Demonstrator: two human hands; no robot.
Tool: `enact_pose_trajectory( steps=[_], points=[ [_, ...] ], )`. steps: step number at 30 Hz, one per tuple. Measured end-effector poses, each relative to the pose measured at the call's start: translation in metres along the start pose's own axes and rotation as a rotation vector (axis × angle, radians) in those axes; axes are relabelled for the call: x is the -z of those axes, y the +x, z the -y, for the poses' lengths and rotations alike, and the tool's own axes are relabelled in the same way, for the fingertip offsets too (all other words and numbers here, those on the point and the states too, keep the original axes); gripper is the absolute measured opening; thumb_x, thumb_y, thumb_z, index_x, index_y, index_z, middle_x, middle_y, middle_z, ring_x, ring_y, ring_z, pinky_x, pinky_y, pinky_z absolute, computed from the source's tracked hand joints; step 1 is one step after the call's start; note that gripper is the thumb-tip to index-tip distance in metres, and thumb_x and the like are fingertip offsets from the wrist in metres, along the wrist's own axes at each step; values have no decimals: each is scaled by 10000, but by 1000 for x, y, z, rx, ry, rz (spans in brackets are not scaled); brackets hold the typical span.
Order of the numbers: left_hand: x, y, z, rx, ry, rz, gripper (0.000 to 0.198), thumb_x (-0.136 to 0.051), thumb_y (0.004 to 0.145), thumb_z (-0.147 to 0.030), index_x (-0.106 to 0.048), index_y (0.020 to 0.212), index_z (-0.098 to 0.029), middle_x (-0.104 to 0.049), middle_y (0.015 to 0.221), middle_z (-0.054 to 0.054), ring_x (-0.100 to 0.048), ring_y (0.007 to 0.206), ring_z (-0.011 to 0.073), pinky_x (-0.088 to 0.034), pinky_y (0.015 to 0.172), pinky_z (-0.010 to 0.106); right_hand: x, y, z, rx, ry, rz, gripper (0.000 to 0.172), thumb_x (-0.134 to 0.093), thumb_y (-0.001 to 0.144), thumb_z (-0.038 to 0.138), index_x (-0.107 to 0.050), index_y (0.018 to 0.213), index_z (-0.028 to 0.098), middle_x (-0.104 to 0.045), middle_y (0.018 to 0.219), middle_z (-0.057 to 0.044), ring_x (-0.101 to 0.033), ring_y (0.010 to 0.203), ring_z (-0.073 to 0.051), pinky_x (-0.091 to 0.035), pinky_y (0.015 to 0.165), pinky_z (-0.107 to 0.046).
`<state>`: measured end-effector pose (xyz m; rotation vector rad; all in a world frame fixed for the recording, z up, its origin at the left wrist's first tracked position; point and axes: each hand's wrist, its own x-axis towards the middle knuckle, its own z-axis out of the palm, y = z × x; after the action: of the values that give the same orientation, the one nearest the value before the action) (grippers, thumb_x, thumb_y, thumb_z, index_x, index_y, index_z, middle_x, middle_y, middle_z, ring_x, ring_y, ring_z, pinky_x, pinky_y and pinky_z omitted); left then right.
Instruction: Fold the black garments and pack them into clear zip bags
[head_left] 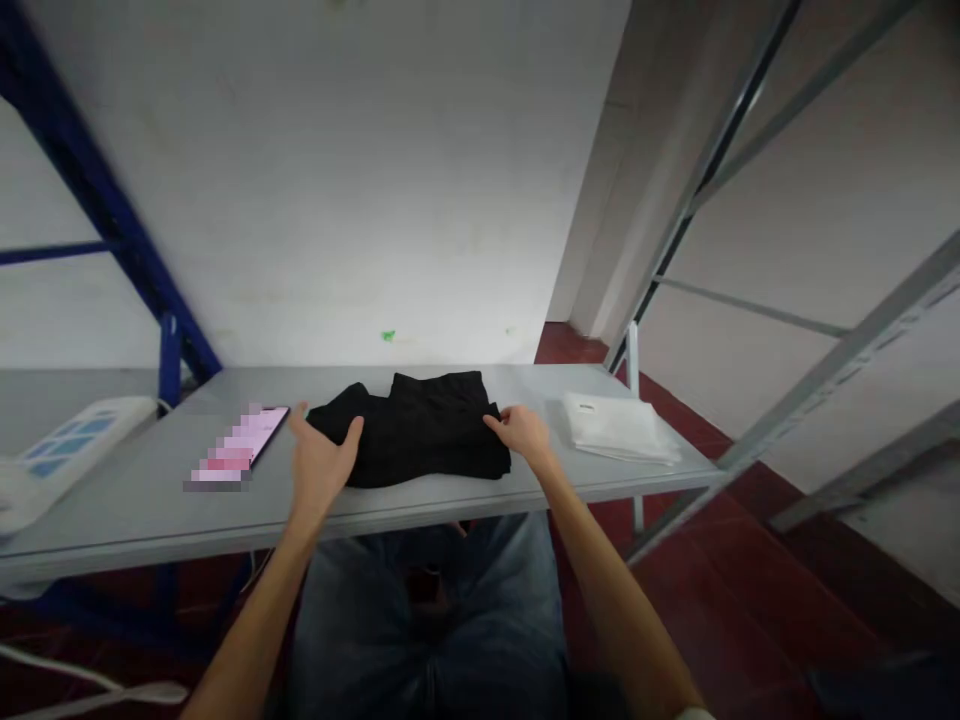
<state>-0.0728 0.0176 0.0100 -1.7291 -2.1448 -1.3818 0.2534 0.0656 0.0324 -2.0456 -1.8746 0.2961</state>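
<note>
A black cloth garment (435, 430) lies folded on the grey shelf in front of me; its exact kind does not show. My left hand (322, 465) is at its left end, thumb over the fabric and index finger at the outer edge, with a raised fold of cloth between them. The other left fingers are mostly hidden. At the right edge of the garment, my right hand (521, 432) pinches the cloth between thumb and fingers.
A phone with a lit screen (244, 445) lies left of the garment. Farther left is a white power strip (75, 450). Flat white plastic bags (619, 428) lie on the right of the grey shelf (450, 508). Blue posts (112, 200) and grey posts (697, 190) frame the sides.
</note>
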Motion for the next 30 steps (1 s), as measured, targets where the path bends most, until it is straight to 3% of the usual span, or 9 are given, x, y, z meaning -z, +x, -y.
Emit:
enact_pose_trajectory(
  steps=[3, 6, 10, 14, 16, 18, 22, 27, 30],
  points=[
    [4, 10, 1, 38, -29, -29, 718, -655, 863, -415, -375, 1478, -174, -621, 1354, 195, -665, 1199, 383, -547, 1019, 553, 0, 0, 2, -19, 18, -11, 345, -628, 979, 510, -782, 927, 205, -794, 944, -101, -747, 958, -261, -481, 729, -279],
    [9, 21, -5, -35, -69, 3, 479, -629, 862, -339, -547, 1320, -229, -679, 1277, 110, -664, 1202, 328, -529, 1063, 494, 2, 2, 4, -26, 44, -46, 328, -632, 977, 499, -774, 931, 207, -793, 939, -91, -745, 946, -259, -475, 718, -278],
    [13, 28, -7, -122, -62, 32, 370, -602, 887, -333, -614, 1244, -235, -700, 1236, 91, -652, 1206, 312, -505, 1089, 488, 0, 3, 2, -21, 63, -74, 317, -636, 980, 500, -762, 966, 210, -786, 985, -92, -734, 968, -255, -484, 744, -286],
    [11, 19, -2, -196, 114, 59, 338, -576, 929, -342, -679, 1218, -199, -535, 1487, 194, -435, 1464, 402, -412, 1166, 570, -10, -2, -3, 1, 50, -94, 354, -660, 973, 507, -722, 1111, 187, -750, 1072, -107, -712, 1013, -254, -496, 810, -304],
    [9, 13, -3, -258, 209, 65, 322, -557, 958, -367, -703, 1200, -214, -400, 1619, 188, -305, 1543, 419, -341, 1202, 620, -14, -3, -5, 32, 57, -152, 417, -671, 972, 488, -658, 1272, 198, -712, 1152, -109, -697, 1034, -243, -498, 842, -308],
    [8, 11, -6, -328, 277, 111, 285, -551, 971, -378, -720, 1153, -239, -374, 1654, 160, -279, 1558, 410, -269, 1219, 672, -16, -3, -5, 86, 80, -198, 451, -673, 972, 452, -612, 1356, 223, -672, 1216, -111, -685, 1037, -228, -498, 868, -311],
    [6, 22, -8, -407, 337, 258, 186, -557, 955, -331, -728, 984, -261, -497, 1595, 108, -358, 1528, 369, -172, 1227, 720, -12, 3, -5, 176, 175, -229, 243, -662, 949, 330, -696, 1165, 224, -661, 1226, -100, -675, 1033, -214, -499, 910, -317],
    [2, 39, 2, -462, 281, 412, 278, -573, 922, -317, -692, 1168, -264, -621, 1487, 104, -472, 1469, 319, -161, 1247, 683, -5, 7, -9, 296, 469, -232, 138, -645, 891, 273, -694, 1003, 210, -750, 1026, -49, -700, 954, -204, -521, 933, -343],
    [2, 47, 4, -461, 305, 484, 253, -593, 897, -340, -713, 1105, -260, -582, 1531, 109, -437, 1497, 337, -170, 1239, 696, -3, 10, -12, 342, 608, -241, 153, -656, 853, 262, -714, 982, 205, -768, 968, -48, -712, 924, -207, -542, 920, -350]
  ],
)
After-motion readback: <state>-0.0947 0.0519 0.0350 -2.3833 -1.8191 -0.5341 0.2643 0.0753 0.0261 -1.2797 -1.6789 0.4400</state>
